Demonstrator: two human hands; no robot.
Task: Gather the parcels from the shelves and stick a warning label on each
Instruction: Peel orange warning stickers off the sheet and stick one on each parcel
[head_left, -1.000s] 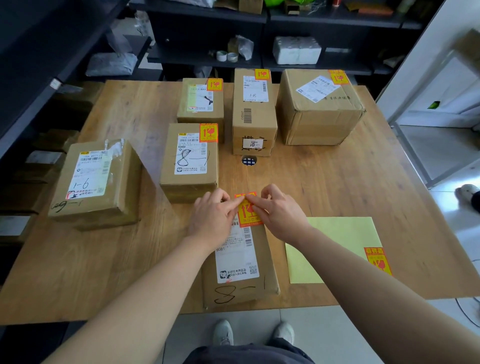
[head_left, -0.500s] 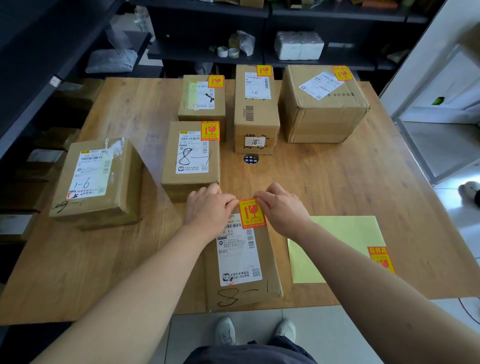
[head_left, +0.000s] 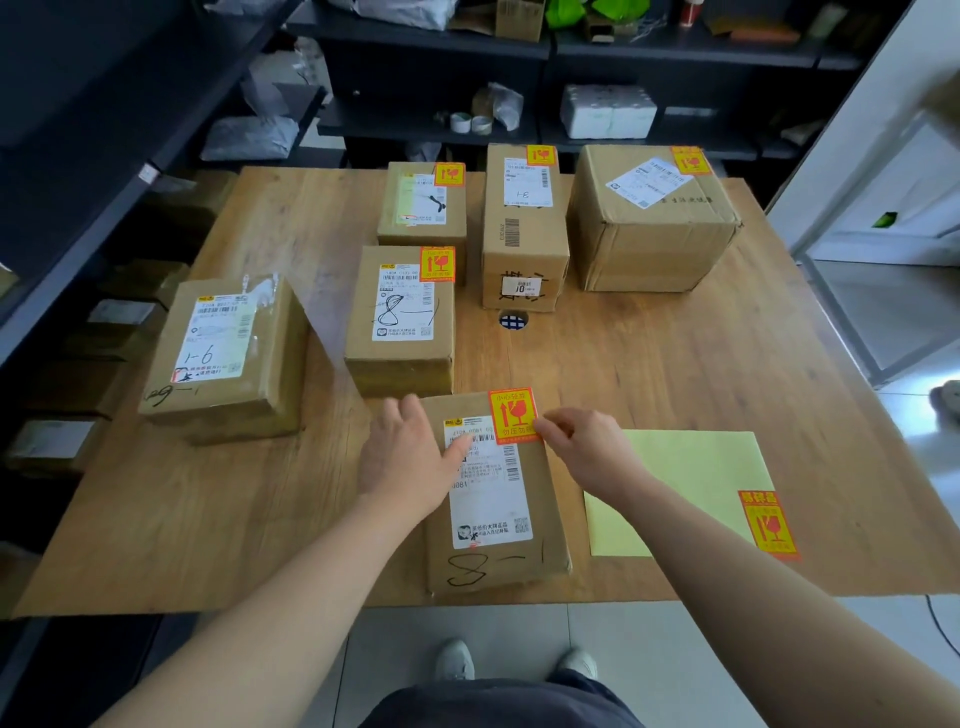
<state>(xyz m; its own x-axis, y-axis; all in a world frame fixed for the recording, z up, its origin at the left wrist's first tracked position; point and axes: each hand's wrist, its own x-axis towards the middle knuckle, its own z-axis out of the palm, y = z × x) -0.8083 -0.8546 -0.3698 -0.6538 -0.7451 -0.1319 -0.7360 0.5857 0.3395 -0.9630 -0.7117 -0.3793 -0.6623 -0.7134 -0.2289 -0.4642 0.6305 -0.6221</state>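
Left hand (head_left: 410, 457) now flat; sheet (head_left: 691, 467) alongside

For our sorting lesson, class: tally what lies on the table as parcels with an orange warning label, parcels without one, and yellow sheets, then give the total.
Labelled parcels: 5
Unlabelled parcels: 1
Yellow sheets: 1
Total: 7

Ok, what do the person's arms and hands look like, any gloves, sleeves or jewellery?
No gloves on the left hand or the right hand. The left forearm and the right forearm are uncovered as far as the frame shows, with no sleeve edge in view. No watch, ring or band visible.
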